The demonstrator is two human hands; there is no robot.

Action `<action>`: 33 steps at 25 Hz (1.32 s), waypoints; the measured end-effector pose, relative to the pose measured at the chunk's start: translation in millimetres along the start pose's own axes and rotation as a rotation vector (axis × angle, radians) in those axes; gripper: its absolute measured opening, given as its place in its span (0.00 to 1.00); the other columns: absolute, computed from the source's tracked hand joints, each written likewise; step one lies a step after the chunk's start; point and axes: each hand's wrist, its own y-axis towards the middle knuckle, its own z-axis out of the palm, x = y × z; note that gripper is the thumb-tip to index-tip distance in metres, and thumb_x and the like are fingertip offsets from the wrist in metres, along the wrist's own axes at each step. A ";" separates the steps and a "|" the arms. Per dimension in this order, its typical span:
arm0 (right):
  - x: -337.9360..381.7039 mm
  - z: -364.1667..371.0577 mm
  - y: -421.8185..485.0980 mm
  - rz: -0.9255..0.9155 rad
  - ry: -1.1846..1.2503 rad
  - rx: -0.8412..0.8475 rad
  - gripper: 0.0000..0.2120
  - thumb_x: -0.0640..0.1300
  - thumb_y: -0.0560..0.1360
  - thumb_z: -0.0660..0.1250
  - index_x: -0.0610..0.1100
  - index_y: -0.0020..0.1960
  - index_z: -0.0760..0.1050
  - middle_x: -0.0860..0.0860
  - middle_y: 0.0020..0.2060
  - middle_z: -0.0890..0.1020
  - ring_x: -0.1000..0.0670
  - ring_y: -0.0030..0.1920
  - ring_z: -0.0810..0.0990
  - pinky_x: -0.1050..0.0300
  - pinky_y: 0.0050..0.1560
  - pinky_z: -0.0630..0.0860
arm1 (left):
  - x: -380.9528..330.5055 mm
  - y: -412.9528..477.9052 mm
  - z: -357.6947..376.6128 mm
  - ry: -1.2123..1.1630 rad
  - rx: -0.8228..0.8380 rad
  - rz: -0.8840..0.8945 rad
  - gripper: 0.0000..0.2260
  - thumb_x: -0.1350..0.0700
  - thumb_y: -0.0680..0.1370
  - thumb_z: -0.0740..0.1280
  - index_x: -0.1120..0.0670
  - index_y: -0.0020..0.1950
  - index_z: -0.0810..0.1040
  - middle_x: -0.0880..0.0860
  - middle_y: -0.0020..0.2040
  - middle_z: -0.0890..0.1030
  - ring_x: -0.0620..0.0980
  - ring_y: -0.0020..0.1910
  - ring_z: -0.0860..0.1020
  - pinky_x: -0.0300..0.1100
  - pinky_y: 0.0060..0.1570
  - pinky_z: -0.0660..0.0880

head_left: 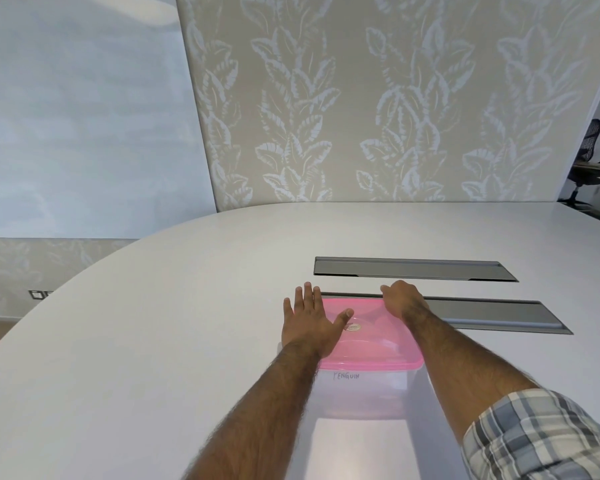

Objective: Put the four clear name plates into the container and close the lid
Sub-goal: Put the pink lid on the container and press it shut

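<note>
A clear plastic container (361,393) stands on the white table in front of me, with a pink translucent lid (371,344) lying on top of it. A clear name plate (347,376) with "PENGUIN" written on it shows through the container's front wall. My left hand (309,320) lies flat on the lid's left side, fingers spread, thumb on the lid. My right hand (404,301) presses on the lid's far right corner with its fingers curled down. The other plates cannot be made out inside.
Two long grey recessed cable trays (413,269) (499,315) sit in the table (153,323) just behind and to the right of the container. A patterned wall stands behind the table. An office chair (589,157) is at the far right.
</note>
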 end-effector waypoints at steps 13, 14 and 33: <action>-25.6 -13.5 -77.2 0.228 0.099 -0.092 0.32 0.61 0.82 0.45 0.39 0.66 0.75 0.41 0.65 0.78 0.40 0.64 0.77 0.47 0.62 0.72 | -0.5 -0.3 -0.3 0.018 0.010 -0.001 0.42 0.29 0.78 0.40 0.57 0.82 0.42 0.54 0.82 0.41 0.54 0.81 0.40 0.56 0.78 0.42; -27.1 -13.7 -86.7 0.253 0.094 -0.097 0.34 0.62 0.82 0.44 0.39 0.66 0.75 0.41 0.65 0.78 0.40 0.64 0.77 0.47 0.62 0.72 | -0.6 -1.5 -1.3 0.006 0.008 -0.002 0.42 0.29 0.78 0.41 0.57 0.82 0.43 0.54 0.82 0.42 0.54 0.81 0.41 0.56 0.78 0.43; -18.9 -5.2 -126.9 0.112 -0.141 -0.250 0.24 0.58 0.82 0.53 0.41 0.63 0.76 0.43 0.58 0.79 0.42 0.58 0.80 0.49 0.56 0.76 | -0.6 -26.8 -4.1 -0.014 0.058 0.023 0.37 0.35 0.81 0.43 0.57 0.82 0.43 0.55 0.82 0.42 0.55 0.81 0.41 0.57 0.78 0.42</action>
